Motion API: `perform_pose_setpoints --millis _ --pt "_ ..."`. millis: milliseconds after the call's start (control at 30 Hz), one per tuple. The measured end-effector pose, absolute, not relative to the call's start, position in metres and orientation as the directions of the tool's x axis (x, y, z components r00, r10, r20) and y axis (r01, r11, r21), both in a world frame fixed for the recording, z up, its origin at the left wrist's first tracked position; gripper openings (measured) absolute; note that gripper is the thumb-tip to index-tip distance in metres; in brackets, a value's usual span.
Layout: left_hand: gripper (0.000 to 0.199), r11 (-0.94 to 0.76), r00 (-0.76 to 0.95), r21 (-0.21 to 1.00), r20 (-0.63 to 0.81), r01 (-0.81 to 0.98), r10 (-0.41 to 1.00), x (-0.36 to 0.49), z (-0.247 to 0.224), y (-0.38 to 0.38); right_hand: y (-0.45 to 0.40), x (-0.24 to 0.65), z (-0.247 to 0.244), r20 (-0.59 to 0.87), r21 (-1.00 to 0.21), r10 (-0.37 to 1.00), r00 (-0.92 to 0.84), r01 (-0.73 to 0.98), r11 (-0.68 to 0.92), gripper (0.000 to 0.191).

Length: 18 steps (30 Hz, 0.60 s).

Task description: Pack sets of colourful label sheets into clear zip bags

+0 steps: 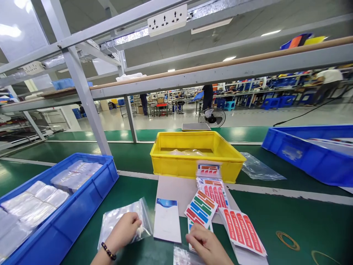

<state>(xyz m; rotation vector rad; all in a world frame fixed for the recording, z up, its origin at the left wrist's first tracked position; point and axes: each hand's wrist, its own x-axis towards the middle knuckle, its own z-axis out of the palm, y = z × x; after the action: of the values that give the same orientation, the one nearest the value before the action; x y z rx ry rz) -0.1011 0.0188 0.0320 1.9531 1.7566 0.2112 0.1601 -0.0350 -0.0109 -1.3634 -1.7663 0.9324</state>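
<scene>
My left hand (126, 229), a beaded bracelet at its wrist, lies over a stack of clear plastic bags (110, 221), its fingers closed on the edge of a bag. My right hand (208, 246) is curled at the lower edge of some sticker sheets (202, 208) with orange, blue, green and red bars; its fingertips are partly hidden. Between the hands lies a white booklet (167, 222) with a blue top. Right of my right hand is a fanned stack of red-striped sheets (244, 231). More sticker sheets (213, 189) lie farther back. A clear bag (185, 255) shows at the bottom edge.
A yellow bin (195, 162) stands ahead, holding some clear plastic. At left, a blue bin (91, 195) holds bundled bags; another blue bin (309, 158) stands right. A loose plastic bag (259, 167) and rubber bands (287, 240) lie on the green table. A metal frame rises overhead.
</scene>
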Motion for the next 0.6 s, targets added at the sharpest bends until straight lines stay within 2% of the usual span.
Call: perform_pose_setpoints --millis 133,200,267,367,433,533,600 --pt "0.023 -0.159 0.326 0.568 -0.205 0.807 0.923 -0.048 0.037 0.0 -0.039 0.145 -0.018 -0.008 -0.958 0.975 -0.221 0.28 0.056 0.042" --pt "0.025 -0.171 0.369 0.614 -0.21 0.771 0.905 -0.025 0.037 -0.007 -0.04 0.142 -0.022 0.024 -0.935 0.982 -0.19 0.343 0.089 0.044" --pt "0.031 -0.153 0.395 0.688 -0.208 0.709 0.895 -0.007 0.032 -0.008 -0.041 0.144 -0.026 0.182 -0.851 0.969 -0.166 0.467 0.239 0.038" --pt "0.037 -0.038 0.424 0.869 -0.202 0.493 0.883 0.01 0.018 -0.004 -0.041 0.149 -0.033 0.354 -0.694 0.916 -0.191 0.602 0.394 0.036" --pt "0.036 0.055 0.416 0.928 -0.217 0.368 0.883 0.016 0.008 -0.001 -0.041 0.15 -0.036 0.359 -0.622 0.907 -0.218 0.669 0.407 0.038" --pt "0.03 0.096 0.39 0.938 -0.23 0.333 0.891 0.019 -0.002 0.002 -0.042 0.148 -0.031 0.313 -0.583 0.928 -0.202 0.73 0.356 0.039" --pt "0.027 0.079 0.383 0.939 -0.212 0.334 0.899 0.018 -0.004 0.002 -0.042 0.146 -0.023 0.262 -0.605 0.951 -0.163 0.741 0.293 0.027"
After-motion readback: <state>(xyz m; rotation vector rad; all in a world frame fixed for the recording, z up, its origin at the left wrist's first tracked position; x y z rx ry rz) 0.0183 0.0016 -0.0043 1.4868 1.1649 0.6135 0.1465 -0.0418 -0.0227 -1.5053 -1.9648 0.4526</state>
